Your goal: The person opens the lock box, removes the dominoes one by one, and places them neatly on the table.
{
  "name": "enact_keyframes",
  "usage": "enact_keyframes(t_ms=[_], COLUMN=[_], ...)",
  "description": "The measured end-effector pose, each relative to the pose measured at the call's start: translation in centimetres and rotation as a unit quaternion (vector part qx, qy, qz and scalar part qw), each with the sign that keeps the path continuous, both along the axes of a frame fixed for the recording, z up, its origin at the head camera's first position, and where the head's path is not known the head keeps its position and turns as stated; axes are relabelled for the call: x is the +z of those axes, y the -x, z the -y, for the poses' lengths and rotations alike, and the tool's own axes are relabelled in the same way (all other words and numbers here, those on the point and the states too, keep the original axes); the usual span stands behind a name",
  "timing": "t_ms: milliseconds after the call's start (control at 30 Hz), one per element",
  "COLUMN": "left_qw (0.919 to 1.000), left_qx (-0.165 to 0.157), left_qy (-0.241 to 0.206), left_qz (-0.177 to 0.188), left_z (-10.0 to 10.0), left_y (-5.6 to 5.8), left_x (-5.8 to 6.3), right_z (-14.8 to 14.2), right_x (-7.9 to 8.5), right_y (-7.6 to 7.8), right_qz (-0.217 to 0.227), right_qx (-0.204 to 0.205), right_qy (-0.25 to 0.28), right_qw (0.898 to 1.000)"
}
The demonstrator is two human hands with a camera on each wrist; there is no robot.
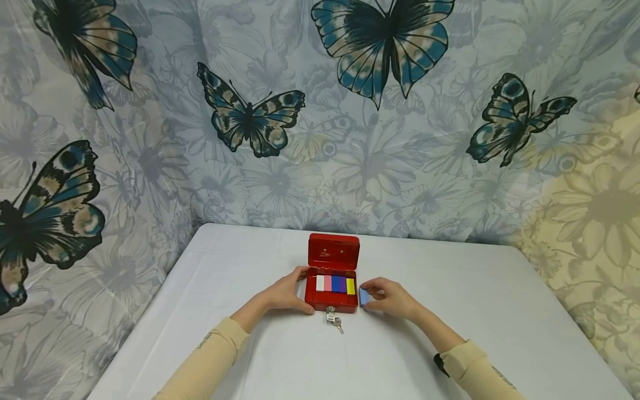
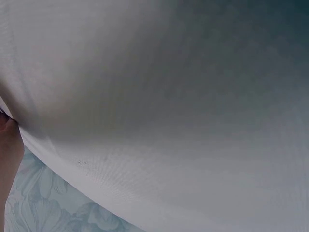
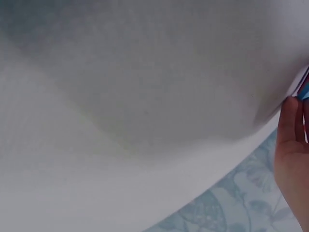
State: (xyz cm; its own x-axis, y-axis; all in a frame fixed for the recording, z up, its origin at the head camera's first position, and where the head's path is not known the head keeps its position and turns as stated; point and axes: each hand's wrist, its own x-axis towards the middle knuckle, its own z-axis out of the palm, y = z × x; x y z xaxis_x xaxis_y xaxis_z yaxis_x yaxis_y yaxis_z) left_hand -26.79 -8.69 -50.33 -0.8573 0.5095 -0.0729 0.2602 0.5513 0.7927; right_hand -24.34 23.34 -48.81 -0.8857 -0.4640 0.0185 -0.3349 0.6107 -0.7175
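In the head view a small red metal cash box [image 1: 312, 300] stands with its lid [image 1: 333, 251] up. Inside lies a row of coloured blocks [image 1: 335, 284]: white, pink, blue, purple and yellow. My left hand [image 1: 286, 290] holds the box by its left side, thumb at the front corner and fingers toward the back. A light blue flat piece [image 1: 364, 296] is pinched between the thumb and fingers of my right hand [image 1: 392, 298], just beside the box's right wall. A padlock [image 1: 330, 315] with keys [image 1: 338, 324] hangs at the box's front.
The box stands on a table with a white cloth [image 1: 425, 355]. Behind the table hangs a grey-blue butterfly-patterned fabric [image 1: 280, 189]. Both wrist views show mostly the white cloth, with a hand at the edge.
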Motion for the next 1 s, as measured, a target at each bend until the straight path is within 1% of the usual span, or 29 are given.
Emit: enact_keyframes(t_ms=[200, 367, 567, 1000], left_qw=[1.0000, 1.0000, 1.0000, 0.9999], left_qx=[0.001, -0.002, 0.001, -0.005], left_qy=[0.003, -0.001, 0.003, -0.011], left_qz=[0.001, -0.003, 0.002, 0.000], left_z=[0.02, 0.07, -0.03, 0.05], left_y=[0.01, -0.06, -0.06, -0.24], left_x=[0.24, 0.46, 0.31, 0.21], right_z=[0.34, 0.68, 0.99, 0.77], right_x=[0.01, 0.12, 0.22, 0.01], right_y=[-0.06, -0.03, -0.31, -0.35], right_qz=[-0.029, -0.039, -0.038, -0.040], right_qx=[0.016, 0.015, 0.005, 0.016], right_qy=[-0.028, -0.049, -0.060, -0.065], right_qw=[0.999, 0.998, 0.998, 0.997])
